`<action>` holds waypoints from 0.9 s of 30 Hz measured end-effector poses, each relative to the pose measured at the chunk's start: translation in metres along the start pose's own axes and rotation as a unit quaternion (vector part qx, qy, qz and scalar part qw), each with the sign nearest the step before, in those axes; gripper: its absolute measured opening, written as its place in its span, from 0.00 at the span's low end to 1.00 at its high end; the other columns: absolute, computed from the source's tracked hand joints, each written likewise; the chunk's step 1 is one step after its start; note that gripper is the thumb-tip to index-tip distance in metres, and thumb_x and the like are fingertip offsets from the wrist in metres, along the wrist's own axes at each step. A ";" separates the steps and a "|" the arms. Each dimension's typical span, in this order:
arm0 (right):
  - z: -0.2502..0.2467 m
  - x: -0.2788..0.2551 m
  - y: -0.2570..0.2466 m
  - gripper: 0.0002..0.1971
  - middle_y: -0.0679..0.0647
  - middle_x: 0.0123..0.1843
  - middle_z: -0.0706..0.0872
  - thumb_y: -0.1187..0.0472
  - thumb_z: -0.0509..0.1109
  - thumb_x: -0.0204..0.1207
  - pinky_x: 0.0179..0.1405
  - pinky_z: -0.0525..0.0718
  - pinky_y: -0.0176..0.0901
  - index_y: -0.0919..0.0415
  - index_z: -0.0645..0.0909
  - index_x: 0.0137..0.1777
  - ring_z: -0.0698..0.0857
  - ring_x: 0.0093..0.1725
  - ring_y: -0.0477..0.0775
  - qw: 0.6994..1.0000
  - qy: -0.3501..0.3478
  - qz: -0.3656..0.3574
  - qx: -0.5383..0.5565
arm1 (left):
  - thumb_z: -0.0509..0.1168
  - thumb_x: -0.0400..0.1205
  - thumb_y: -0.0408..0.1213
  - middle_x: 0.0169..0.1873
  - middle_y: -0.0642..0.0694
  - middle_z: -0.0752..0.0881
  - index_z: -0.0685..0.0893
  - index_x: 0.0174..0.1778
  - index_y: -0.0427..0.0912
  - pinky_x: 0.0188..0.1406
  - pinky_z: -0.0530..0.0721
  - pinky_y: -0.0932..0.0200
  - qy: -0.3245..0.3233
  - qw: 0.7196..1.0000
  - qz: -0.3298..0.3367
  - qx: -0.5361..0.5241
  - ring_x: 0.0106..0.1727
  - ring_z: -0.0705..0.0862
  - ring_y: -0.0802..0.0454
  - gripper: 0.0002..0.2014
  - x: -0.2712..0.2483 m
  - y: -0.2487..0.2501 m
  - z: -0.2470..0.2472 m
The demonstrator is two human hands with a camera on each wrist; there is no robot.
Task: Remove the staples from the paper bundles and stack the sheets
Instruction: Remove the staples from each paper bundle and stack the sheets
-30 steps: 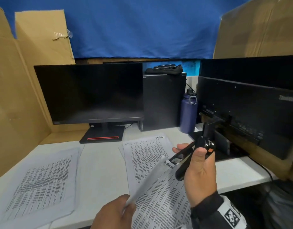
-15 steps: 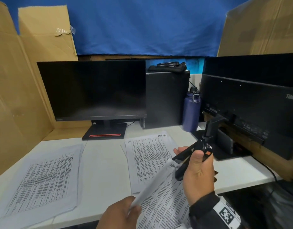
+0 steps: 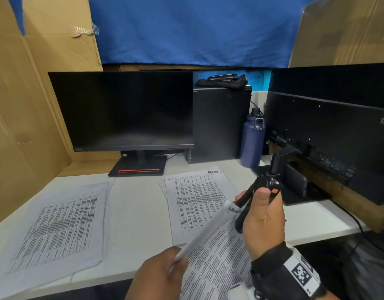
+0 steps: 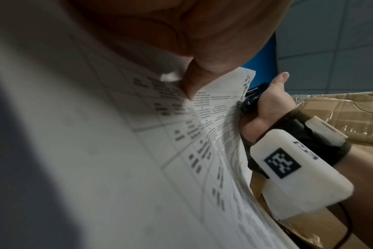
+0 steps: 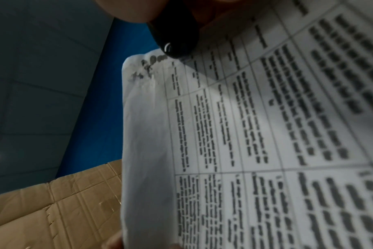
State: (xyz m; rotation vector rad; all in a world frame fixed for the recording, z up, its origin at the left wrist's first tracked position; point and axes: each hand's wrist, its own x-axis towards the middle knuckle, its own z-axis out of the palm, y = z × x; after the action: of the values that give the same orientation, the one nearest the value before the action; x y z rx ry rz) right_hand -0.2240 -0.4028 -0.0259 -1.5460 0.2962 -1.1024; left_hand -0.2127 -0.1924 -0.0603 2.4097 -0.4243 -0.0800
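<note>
Head view: since a second ago the paper bundle (image 3: 210, 252) has barely shifted; left hand (image 3: 158, 276) still pinches its edge above the bench (image 3: 134, 213), right hand (image 3: 262, 221) grips the staple remover (image 3: 251, 198) at its corner, so the staple probably remains in.

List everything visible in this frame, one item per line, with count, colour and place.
held paper bundle: one, white printed, lifted above the desk's near edge
staple remover: one, black with an orange spot, at the bundle's top corner
sheets on desk: two piles, white printed, one at left, one at centre
desk: one, white
monitors: two, black, one at back left, one at right seen from behind
computer case: one, black, back centre
pouch: one, black, on the computer case
water bottle: one, dark blue, beside the case
cardboard panels: brown, both sides
backdrop: blue, behind
left hand: grips the bundle's edge
right hand: grips the staple remover; wrist device with marker
</note>
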 end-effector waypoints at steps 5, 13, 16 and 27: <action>-0.004 0.005 -0.004 0.44 0.51 0.39 0.84 0.08 0.47 0.56 0.40 0.78 0.37 0.48 0.75 0.46 0.85 0.40 0.45 0.998 -0.029 -0.003 -0.052 | 0.60 0.88 0.56 0.40 0.62 0.84 0.75 0.42 0.70 0.42 0.76 0.77 -0.016 1.000 0.008 0.005 0.42 0.79 0.74 0.08 -0.005 0.003 0.005; -0.015 0.039 -0.024 0.18 0.54 0.40 0.84 0.38 0.70 0.75 0.37 0.89 0.45 0.51 0.74 0.53 0.86 0.36 0.48 0.996 -0.092 0.016 0.011 | 0.63 0.87 0.53 0.44 0.57 0.90 0.81 0.48 0.69 0.50 0.82 0.71 -0.021 0.998 -0.036 -0.047 0.49 0.86 0.67 0.05 0.005 0.003 0.009; -0.039 0.079 -0.002 0.15 0.63 0.44 0.83 0.66 0.72 0.78 0.34 0.86 0.57 0.56 0.70 0.60 0.85 0.36 0.61 0.985 -0.086 0.149 -0.030 | 0.67 0.84 0.52 0.48 0.51 0.95 0.90 0.53 0.56 0.62 0.88 0.49 -0.014 0.988 -0.095 -0.122 0.53 0.92 0.54 0.09 0.022 -0.014 0.003; -0.120 0.110 0.089 0.16 0.58 0.46 0.89 0.45 0.73 0.76 0.50 0.79 0.48 0.58 0.89 0.50 0.85 0.46 0.61 0.821 -0.185 0.221 -0.493 | 0.52 0.82 0.17 0.50 0.31 0.92 0.88 0.52 0.31 0.55 0.92 0.41 -0.075 0.933 -0.206 -0.284 0.53 0.91 0.31 0.18 0.132 -0.006 -0.016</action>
State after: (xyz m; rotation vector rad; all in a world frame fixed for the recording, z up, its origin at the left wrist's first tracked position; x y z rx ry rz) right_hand -0.2249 -0.5849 -0.0636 -2.3759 1.0102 -0.2024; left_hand -0.0835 -0.2213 -0.0448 1.8814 0.0523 -0.5054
